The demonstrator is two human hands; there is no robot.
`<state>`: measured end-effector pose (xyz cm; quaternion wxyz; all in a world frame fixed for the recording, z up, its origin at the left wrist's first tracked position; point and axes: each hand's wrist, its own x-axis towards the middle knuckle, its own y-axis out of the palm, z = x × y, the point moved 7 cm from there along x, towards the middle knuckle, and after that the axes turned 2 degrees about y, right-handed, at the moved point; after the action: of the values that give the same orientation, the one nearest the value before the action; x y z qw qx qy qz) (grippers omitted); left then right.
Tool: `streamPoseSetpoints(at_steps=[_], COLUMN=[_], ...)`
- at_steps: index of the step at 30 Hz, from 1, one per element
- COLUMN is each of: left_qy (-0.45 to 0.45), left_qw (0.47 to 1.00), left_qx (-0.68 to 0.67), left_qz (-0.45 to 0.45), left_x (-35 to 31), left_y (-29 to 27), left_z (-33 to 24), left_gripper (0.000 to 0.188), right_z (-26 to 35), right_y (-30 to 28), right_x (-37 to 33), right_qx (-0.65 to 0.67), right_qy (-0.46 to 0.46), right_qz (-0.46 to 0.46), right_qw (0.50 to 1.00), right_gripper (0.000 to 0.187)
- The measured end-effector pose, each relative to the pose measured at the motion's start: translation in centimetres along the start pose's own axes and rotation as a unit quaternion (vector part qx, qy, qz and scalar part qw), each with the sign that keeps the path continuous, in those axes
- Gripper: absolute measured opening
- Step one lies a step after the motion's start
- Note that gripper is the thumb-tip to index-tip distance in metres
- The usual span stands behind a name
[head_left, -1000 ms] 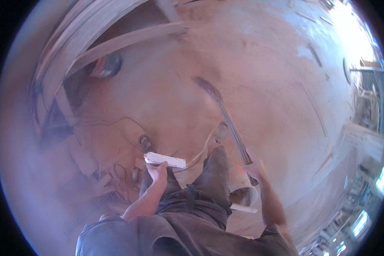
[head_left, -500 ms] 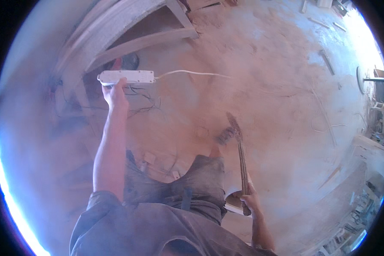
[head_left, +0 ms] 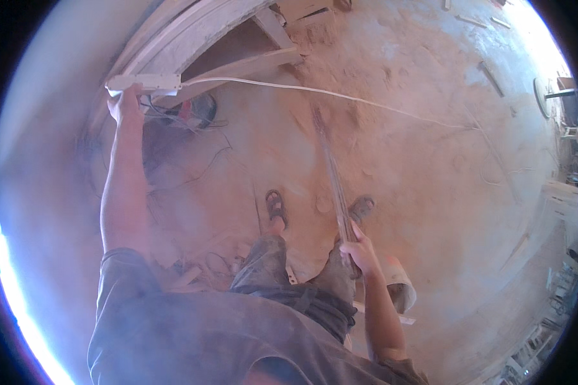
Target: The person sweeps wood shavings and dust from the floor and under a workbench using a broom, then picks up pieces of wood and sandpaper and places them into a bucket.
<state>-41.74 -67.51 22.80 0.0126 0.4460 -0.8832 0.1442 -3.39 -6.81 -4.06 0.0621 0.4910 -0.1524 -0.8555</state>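
Note:
With my left arm stretched out, my left hand (head_left: pixel 126 102) is closed round a long white power strip (head_left: pixel 151 82) held up beside the wooden frame at the upper left. A white cord (head_left: pixel 315 90) runs from the strip to the right across the dusty floor. Low at the right, my right hand (head_left: pixel 361 252) grips a long, thin brown stick-like tool (head_left: pixel 332 176). Its shaft slants up and away over the floor. What kind of tool it is cannot be made out.
A pale wooden frame (head_left: pixel 218 38) stands at the upper left, with a dark round thing (head_left: pixel 204 110) and dark wires under it. Wood dust (head_left: pixel 340 83) lies ahead of my sandalled feet (head_left: pixel 275 204). Beside my right forearm is a pale bucket-like container (head_left: pixel 399 282). Loose slats (head_left: pixel 492 78) lie at the upper right.
My left hand has moved up and left with the power strip, drawing more cord into view. My right hand and the tool have moved up and left, and my feet now show.

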Motion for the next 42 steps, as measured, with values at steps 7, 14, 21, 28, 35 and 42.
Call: streamPoseSetpoints(at_steps=[7,14,21,28,35,42], left_qy=[-0.009,-0.063,-0.117,-0.029,-0.311,-0.452], left_qw=[0.992,0.977,0.987,0.979,0.949,0.888], left_qx=[-0.009,-0.072,-0.001,0.110,-0.005,-0.006], left_qz=[0.123,0.192,0.108,0.167,0.051,-0.086], left_x=[0.6,4.8,10.7,13.1,2.1,-2.9], left_y=[2.7,1.5,-1.5,-2.6,0.9,12.8], left_z=[3.2,7.8,15.3,17.5,27.1,34.5], left_gripper=[0.033,0.034,0.031,0.018,0.018,0.027], right_z=[2.6,10.1,6.5,2.9,6.1,11.6], right_y=[17.8,9.5,-2.6,-2.5,1.6,9.4], right_x=[21.0,29.5,25.1,17.6,9.9,14.9], right_qx=[0.277,0.541,0.525,0.439,0.330,0.253], right_qy=[0.150,0.065,-0.002,0.027,0.002,0.135], right_qz=[0.065,0.199,0.010,-0.162,-0.238,-0.140], right_qw=[0.947,0.814,0.851,0.883,0.913,0.948], right_gripper=[0.040,0.017,0.025,0.025,0.053,0.071])
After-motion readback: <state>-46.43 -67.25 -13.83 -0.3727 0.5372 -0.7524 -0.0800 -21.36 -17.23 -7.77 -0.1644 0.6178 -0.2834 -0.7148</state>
